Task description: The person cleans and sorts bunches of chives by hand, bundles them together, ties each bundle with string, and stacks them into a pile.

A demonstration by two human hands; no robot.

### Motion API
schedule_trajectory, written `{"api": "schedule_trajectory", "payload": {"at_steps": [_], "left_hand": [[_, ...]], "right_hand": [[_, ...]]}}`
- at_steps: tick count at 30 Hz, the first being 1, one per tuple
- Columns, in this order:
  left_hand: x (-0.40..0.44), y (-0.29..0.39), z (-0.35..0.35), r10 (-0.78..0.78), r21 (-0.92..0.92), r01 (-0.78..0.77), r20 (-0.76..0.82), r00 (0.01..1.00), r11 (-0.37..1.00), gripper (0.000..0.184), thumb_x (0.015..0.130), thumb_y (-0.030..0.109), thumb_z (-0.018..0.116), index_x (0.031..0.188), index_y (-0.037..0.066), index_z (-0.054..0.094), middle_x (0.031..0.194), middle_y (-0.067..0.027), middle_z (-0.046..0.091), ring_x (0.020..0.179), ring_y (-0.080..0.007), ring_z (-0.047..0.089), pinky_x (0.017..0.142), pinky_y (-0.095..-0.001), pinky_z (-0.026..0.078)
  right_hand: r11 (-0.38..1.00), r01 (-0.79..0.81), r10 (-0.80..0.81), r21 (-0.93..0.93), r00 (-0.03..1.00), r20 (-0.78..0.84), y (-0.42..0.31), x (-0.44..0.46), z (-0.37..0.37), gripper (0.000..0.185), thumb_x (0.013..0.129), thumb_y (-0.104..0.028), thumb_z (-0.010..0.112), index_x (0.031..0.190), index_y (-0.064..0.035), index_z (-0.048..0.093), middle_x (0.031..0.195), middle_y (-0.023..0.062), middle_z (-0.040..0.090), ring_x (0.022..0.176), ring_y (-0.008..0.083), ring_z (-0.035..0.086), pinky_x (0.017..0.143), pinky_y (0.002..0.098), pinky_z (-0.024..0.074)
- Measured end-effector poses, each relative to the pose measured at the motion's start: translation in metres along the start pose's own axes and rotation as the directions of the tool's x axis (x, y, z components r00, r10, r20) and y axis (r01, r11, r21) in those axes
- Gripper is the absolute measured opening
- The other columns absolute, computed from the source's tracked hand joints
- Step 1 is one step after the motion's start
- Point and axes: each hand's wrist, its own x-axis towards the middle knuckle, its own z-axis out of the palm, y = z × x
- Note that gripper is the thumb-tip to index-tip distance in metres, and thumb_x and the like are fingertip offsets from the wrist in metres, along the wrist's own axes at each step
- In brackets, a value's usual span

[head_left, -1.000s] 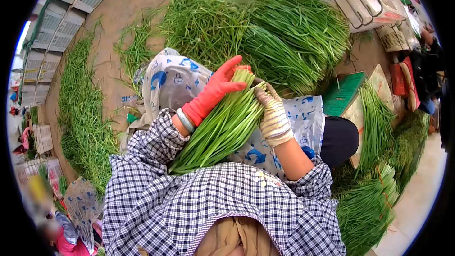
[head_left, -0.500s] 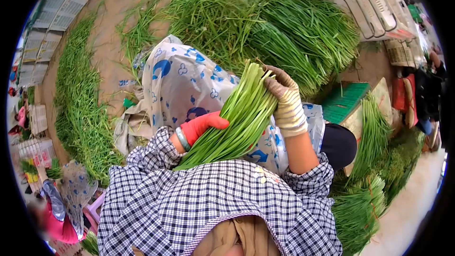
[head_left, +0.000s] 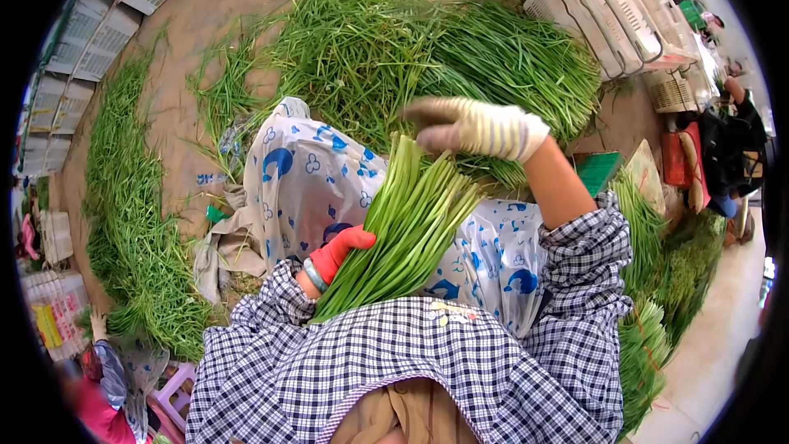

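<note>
My left hand (head_left: 341, 251), in a red glove with a pale bangle at the wrist, is closed round a thick bunch of garlic chives (head_left: 403, 238). The bunch slants across my lap, its pale stem ends up and the green leaves against my checked smock. Just above the stem ends is my right hand (head_left: 477, 127), in a striped glove with dirty fingertips. Its fingers are blurred by motion but look stretched out, thumb apart, with nothing seen in them. Clear plastic sheeting with blue prints (head_left: 300, 173) covers my legs.
A large heap of loose chives (head_left: 353, 49) lies ahead, with more laid in line (head_left: 526, 57) at its right. A long strip of green trimmings (head_left: 131, 222) runs down the left. White crates (head_left: 592, 16) stand at upper right, others (head_left: 78, 41) at upper left. Tied bundles (head_left: 645, 345) lie at right.
My right hand has come off the stem ends and moved up and left, its elbow swinging out to the right. My left hand keeps the bunch, now slightly lower and more upright.
</note>
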Motion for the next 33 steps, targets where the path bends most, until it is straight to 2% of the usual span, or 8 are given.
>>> {"api": "schedule_trajectory", "payload": {"at_steps": [8,10,14,17,21,25,28,33], "left_hand": [[0.001,0.006,-0.010,0.020,-0.029,-0.021,-0.012,1.000,0.999,0.067,0.082,0.031,0.069,0.138,0.002,0.045,0.121,-0.0130,0.063,0.103,-0.0224,0.065,0.093,-0.0345,0.052],[-0.001,0.008,-0.001,0.076,-0.004,-0.076,0.004,0.997,0.997,0.068,0.082,0.031,0.068,0.139,0.003,0.045,0.122,-0.0130,0.062,0.104,-0.0222,0.064,0.093,-0.0346,0.052],[0.000,0.009,-0.001,0.139,0.011,-0.139,-0.003,0.990,0.990,0.068,0.083,0.032,0.067,0.139,0.003,0.044,0.124,-0.0131,0.061,0.105,-0.0221,0.063,0.094,-0.0347,0.051],[-0.001,0.007,-0.007,0.115,0.018,-0.116,0.023,0.993,0.993,0.068,0.083,0.033,0.067,0.140,0.004,0.043,0.125,-0.0130,0.061,0.106,-0.0220,0.063,0.094,-0.0349,0.051],[-0.001,0.007,-0.009,0.108,-0.053,-0.106,0.031,0.994,0.993,0.067,0.083,0.032,0.066,0.140,0.005,0.044,0.125,-0.0127,0.061,0.106,-0.0222,0.063,0.094,-0.0354,0.052],[0.001,0.005,-0.013,0.126,-0.100,-0.123,0.022,0.992,0.987,0.067,0.082,0.030,0.067,0.139,0.004,0.044,0.125,-0.0127,0.061,0.106,-0.0228,0.063,0.094,-0.0355,0.052],[-0.004,0.009,-0.024,0.163,-0.086,-0.161,0.020,0.986,0.983,0.068,0.081,0.031,0.068,0.139,0.004,0.045,0.124,-0.0126,0.061,0.106,-0.0232,0.063,0.093,-0.0357,0.052],[-0.017,0.028,-0.013,0.290,-0.007,-0.290,0.006,0.957,0.957,0.073,0.074,0.033,0.073,0.136,0.004,0.046,0.122,-0.0122,0.061,0.104,-0.0239,0.062,0.091,-0.0366,0.052]], "right_hand": [[0.800,0.522,-0.384,0.295,0.823,-0.418,-0.064,0.036,-0.075,0.036,0.086,-0.012,0.068,0.122,-0.0131,0.062,0.088,0.0015,0.068,0.071,0.0072,0.061,0.080,0.0264,0.0541],[0.836,0.501,-0.547,-0.221,0.739,-0.393,-0.076,0.053,-0.073,0.049,0.085,-0.019,0.072,0.128,-0.0057,0.054,0.100,0.0101,0.066,0.096,0.0229,0.064,0.081,0.0304,0.0528],[0.935,-0.043,0.146,-0.351,0.951,0.271,-0.049,0.047,-0.027,0.063,0.083,-0.037,0.071,0.137,-0.0110,0.050,0.126,0.0148,0.060,0.119,0.0267,0.055,0.102,0.0403,0.0451],[0.878,-0.243,0.398,-0.413,0.851,0.343,-0.041,0.052,-0.020,0.037,0.089,-0.035,0.065,0.104,-0.0023,0.069,0.088,0.0089,0.069,0.076,0.0175,0.066,0.067,0.0318,0.0569],[0.984,0.050,-0.074,-0.172,0.987,-0.139,-0.071,0.054,-0.048,0.020,0.090,-0.023,0.066,0.093,-0.0043,0.070,0.075,0.0040,0.068,0.045,0.0091,0.057,0.039,0.0220,0.0447],[0.893,0.411,-0.441,-0.182,0.878,-0.186,-0.072,0.111,-0.078,0.057,0.084,-0.017,0.070,0.136,-0.0077,0.048,0.139,0.0142,0.050,0.125,0.0232,0.051,0.101,0.0299,0.0454],[0.290,-0.192,-0.401,-0.937,0.865,-0.301,-0.027,0.138,-0.070,0.051,0.083,-0.017,0.068,0.131,-0.0073,0.053,0.138,0.0113,0.052,0.121,0.0285,0.054,0.104,0.0381,0.0422],[0.974,0.060,-0.207,-0.218,0.624,-0.753,-0.011,0.031,-0.048,0.019,0.086,-0.016,0.061,0.098,-0.0028,0.070,0.111,0.0143,0.065,0.087,0.0198,0.059,0.081,0.0294,0.0465]]}}
